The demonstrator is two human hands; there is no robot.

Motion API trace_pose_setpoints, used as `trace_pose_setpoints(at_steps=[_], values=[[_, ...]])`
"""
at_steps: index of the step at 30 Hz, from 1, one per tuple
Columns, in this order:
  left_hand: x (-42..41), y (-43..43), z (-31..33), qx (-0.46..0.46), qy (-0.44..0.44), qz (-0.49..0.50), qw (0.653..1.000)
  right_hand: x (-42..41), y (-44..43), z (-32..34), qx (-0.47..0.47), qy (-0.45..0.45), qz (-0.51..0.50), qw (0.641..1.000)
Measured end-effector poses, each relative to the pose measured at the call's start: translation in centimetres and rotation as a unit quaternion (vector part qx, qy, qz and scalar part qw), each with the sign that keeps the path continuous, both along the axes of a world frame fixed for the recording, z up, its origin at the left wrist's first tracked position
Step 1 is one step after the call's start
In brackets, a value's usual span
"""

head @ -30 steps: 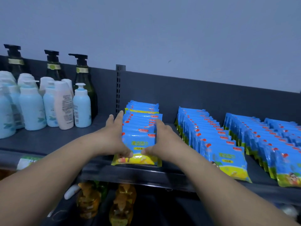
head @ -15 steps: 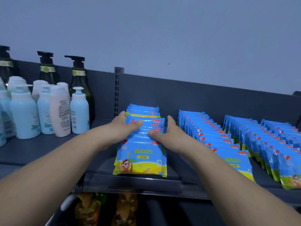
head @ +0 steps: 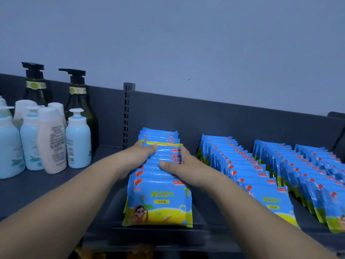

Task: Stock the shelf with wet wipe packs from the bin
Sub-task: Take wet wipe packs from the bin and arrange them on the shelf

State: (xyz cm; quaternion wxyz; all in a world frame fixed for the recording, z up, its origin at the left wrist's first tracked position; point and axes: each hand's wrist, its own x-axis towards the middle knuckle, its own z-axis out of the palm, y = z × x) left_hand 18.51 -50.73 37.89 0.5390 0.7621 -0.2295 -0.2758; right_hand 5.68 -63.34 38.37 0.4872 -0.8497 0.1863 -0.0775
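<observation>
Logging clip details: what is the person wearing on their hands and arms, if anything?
Nothing shows. The left hand and right hand are bare, with no gloves and no rings visible. Both forearms are uncovered right to the frame edge, with no sleeve, watch or bracelet in view.

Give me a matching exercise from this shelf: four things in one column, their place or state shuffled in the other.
Things
1. dark green pump bottles
2. pale pink bottle
3. front wipe pack
4. left hand

Places or states
A. leans at the front edge of the shelf, label toward the camera
B. stands between two light blue bottles
C. stand at the back, black pumps on top
D. grips the left side of the wipe row

Pairs: 1-C, 2-B, 3-A, 4-D.
</observation>
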Motion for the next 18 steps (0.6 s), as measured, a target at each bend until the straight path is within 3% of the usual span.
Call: trace_pose_setpoints(at_steps=[3, 8, 12, 18], values=[[0.6, -0.3, 0.1, 0.004, -0.014, -0.001, 1.000, 0.0, -0.3, 0.3, 0.000, -0.005, -0.012, 1.000], [2.4, -0.8, 1.0, 0.005, -0.078, 0.090, 0.993, 2.2, -2.7, 0.7, -0.092, -0.047, -0.174, 0.979], [2.9, -1.5, 1.2, 0.001, -0.128, 0.107, 0.986, 4.0, -4.5, 1.2, -0.130, -0.017, -0.194, 0.972], [3.3, -2.3, 1.7, 0.058, -0.251, 0.083, 0.963, 5.7, -5.6, 1.1, -0.004, -0.018, -0.221, 0.975]])
